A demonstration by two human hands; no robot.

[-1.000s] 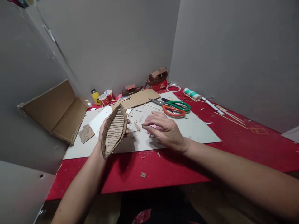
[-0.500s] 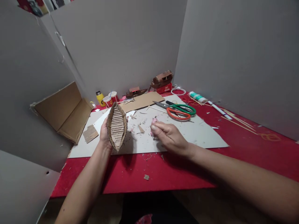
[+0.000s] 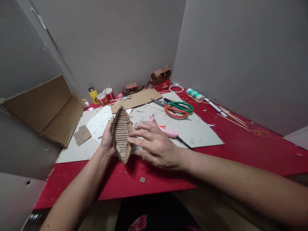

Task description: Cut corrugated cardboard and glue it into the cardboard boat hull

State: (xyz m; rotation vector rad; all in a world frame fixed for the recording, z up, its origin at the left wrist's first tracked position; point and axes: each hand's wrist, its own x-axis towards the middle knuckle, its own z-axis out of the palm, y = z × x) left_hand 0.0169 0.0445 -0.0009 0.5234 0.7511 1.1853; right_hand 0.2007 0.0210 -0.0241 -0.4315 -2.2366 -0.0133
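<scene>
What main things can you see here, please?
Table: 1, red, beneath
Board: 1, pale grey, on table
Cardboard boat: 1, brown, centre
Glue gun: 1, pink, on board
Scissors: 1, green-orange handles, on board
Cardboard sheet: 1, brown, back
Boat models: 2, brown, back
Cups: 2, red-white, back
Bottle: 1, yellow, back left
Folded cardboard: 1, brown, left
Sticks: several, pale, right
Left hand: 1, bare, holding boat
Right hand: 1, bare, at boat's rim

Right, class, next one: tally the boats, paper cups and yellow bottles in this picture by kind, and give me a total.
Boats: 3 (the cardboard boat in the left hand, the smaller brown boat, the larger brown boat)
Paper cups: 2 (front cup, rear cup)
Yellow bottles: 1 (the dark-capped bottle)
Total: 6
</scene>
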